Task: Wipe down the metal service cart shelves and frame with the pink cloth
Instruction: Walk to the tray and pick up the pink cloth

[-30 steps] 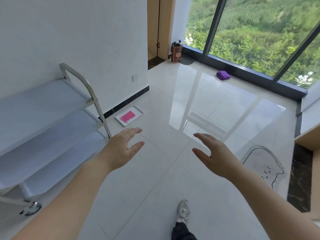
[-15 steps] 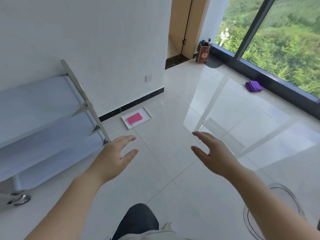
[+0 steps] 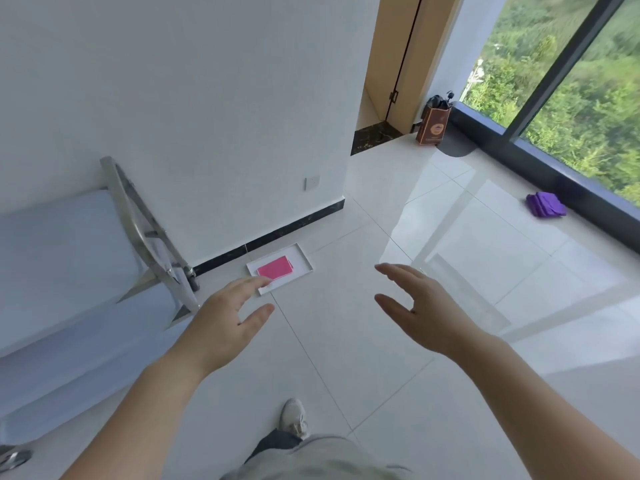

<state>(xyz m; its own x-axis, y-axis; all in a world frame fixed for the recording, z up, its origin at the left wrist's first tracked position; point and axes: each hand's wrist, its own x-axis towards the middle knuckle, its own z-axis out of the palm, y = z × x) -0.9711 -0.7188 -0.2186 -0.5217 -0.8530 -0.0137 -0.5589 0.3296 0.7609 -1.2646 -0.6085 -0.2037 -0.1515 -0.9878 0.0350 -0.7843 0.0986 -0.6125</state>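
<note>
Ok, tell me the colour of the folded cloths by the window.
Purple, seen in the head view.

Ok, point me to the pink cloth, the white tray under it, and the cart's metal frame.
pink cloth (image 3: 275,268), head view, middle of its folded top.
white tray (image 3: 303,263), head view, bare right end.
metal frame (image 3: 138,221), head view, slanted upright at the cart's end.

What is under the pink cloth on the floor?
The pink cloth lies folded in a shallow white tray set on the floor tiles by the wall. The tray's base beneath the cloth is covered, so anything there cannot be seen.
</note>
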